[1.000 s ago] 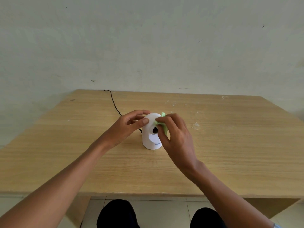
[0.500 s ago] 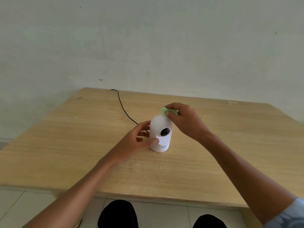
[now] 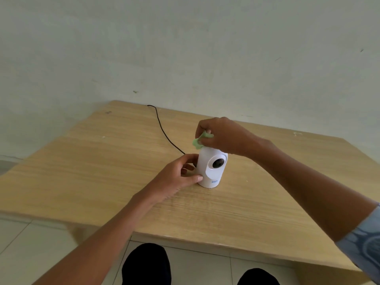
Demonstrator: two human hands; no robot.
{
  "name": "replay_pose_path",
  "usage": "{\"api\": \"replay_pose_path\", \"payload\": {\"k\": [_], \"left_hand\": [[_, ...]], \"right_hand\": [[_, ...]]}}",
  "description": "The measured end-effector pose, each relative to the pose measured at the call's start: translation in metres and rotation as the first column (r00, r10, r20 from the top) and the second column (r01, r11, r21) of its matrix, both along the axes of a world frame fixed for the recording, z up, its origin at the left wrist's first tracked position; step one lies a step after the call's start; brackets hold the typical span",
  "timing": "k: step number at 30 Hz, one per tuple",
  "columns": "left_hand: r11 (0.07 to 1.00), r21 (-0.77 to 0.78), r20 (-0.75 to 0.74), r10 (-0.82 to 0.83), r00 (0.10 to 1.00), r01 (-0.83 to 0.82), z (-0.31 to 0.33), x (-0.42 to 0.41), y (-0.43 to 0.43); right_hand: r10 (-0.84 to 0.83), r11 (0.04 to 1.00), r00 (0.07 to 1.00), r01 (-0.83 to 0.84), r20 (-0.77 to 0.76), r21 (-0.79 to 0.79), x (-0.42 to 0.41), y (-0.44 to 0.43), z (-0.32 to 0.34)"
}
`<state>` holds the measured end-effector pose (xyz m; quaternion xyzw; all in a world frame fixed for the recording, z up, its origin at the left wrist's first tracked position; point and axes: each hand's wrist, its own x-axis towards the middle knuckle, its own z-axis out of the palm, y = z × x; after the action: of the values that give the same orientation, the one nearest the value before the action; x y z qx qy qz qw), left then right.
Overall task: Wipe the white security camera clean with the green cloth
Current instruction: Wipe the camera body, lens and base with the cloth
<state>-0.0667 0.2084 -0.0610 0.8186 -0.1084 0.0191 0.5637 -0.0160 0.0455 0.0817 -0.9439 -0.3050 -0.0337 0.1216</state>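
The small white domed plastic security camera (image 3: 211, 167) is standing upright near the middle of the pale wooden table (image 3: 102, 161), lens facing the near edge. The right hand (image 3: 222, 136) is pinching the crumpled green cloth (image 3: 200, 140) against its crown; the left hand (image 3: 176, 177) is bracing the base, thumb and fingers clasping it. Pressing too hard up top could be tipping it. The thin black cable (image 3: 162, 130) trailing to the far edge might snag and twist it.

black cable (image 3: 164, 131) across wooden table (image 3: 102, 161)
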Motion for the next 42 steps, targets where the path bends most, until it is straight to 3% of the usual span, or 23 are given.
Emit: {"api": "replay_pose_path", "payload": {"k": [5, 9, 15, 21, 28, 31, 33, 35, 37, 42], "left_hand": [[1.0, 0.007, 0.012, -0.007, 1.0, 0.007, 0.002, -0.001, 0.003], [0.997, -0.035, 0.03, 0.066, 0.997, -0.065, 0.003, -0.001, 0.008], [0.962, -0.216, 0.067, 0.188, 0.98, -0.169, 0.012, -0.016, 0.008], [0.972, -0.22, 0.093, 0.105, 0.99, -0.083, 0.007, -0.046, -0.001], [0.959, -0.249, 0.121, 0.168, 0.978, -0.134, 0.011, -0.048, -0.003], [0.932, -0.235, 0.121, 0.309, 0.943, -0.275, 0.011, -0.043, 0.0], [0.891, -0.237, 0.135, 0.426, 0.895, -0.388, 0.012, -0.04, -0.002], [0.847, -0.263, 0.141, 0.508, 0.85, -0.462, 0.013, -0.036, -0.009], [0.812, -0.283, 0.149, 0.564, 0.812, -0.511, 0.013, -0.029, -0.018], [0.819, -0.297, 0.247, 0.562, 0.789, -0.491, 0.022, -0.02, -0.041]], "right_hand": [[0.168, 0.953, 0.948, -0.086, 0.269, -0.291, -0.015, 0.01, -0.01], [0.323, 0.92, 0.784, -0.129, 0.53, -0.37, -0.031, 0.009, -0.035], [0.365, 0.926, 0.65, -0.183, 0.667, -0.329, -0.053, -0.007, -0.079], [0.167, 0.981, 0.66, -0.185, 0.732, -0.058, -0.061, -0.008, -0.089], [0.142, 0.942, 0.77, -0.298, 0.622, 0.154, -0.066, -0.026, -0.084], [-0.038, 0.898, 0.837, -0.211, 0.546, 0.386, -0.058, -0.043, -0.084], [-0.156, 0.841, 0.907, -0.085, 0.391, 0.534, -0.046, -0.05, -0.084], [-0.169, 0.779, 0.971, 0.026, 0.171, 0.626, -0.037, -0.053, -0.082], [-0.136, 0.759, 0.989, 0.07, 0.052, 0.647, -0.035, -0.054, -0.083], [-0.115, 0.733, 0.993, 0.08, 0.007, 0.675, -0.036, -0.055, -0.089]]}}
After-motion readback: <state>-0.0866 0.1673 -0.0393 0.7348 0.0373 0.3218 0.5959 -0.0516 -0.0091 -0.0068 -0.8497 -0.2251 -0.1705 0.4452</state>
